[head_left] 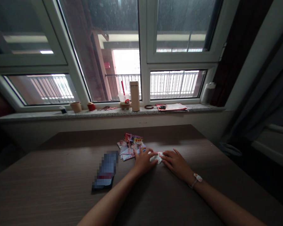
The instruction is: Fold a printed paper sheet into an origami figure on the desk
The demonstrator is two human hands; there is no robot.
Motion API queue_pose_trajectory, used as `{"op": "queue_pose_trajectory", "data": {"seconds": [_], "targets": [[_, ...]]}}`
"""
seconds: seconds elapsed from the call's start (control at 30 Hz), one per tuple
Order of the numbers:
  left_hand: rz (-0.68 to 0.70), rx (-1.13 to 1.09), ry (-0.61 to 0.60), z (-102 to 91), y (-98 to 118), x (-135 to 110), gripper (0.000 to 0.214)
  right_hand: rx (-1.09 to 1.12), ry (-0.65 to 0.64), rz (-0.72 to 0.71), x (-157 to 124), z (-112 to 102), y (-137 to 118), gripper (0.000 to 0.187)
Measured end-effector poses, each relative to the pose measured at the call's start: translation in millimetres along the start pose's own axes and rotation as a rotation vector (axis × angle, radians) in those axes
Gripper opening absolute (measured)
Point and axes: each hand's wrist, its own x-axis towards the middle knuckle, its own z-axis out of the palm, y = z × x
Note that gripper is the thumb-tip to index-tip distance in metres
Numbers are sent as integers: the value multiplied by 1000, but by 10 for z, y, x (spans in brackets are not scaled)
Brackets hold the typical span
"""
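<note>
Both my hands rest on a brown wooden table. Between them lies a small folded white paper with red print. My left hand presses on its left side with the fingers curled over it. From the right, my right hand pinches its edge with the fingertips; that wrist wears a band. Just behind my left hand lies a small pile of colourful printed leaflets.
A dark flat object, blurred out, lies on the table left of my hands. The window sill holds a tall beige flask, a plastic cup with a red straw, small cups, scissors and red papers.
</note>
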Motion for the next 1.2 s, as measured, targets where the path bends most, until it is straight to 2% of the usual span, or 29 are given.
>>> {"op": "queue_pose_trajectory", "data": {"seconds": [0.67, 0.9, 1.2], "targets": [[13, 0, -6, -10, -16, 15, 36, -9, -6, 17, 9, 5, 2, 29], [42, 27, -13, 0, -49, 30, 33, -33, 30, 2, 4, 34, 22, 30], [52, 19, -4, -21, -38, 32, 34, -19, -19, 39, 0, 17, 11, 30]]}}
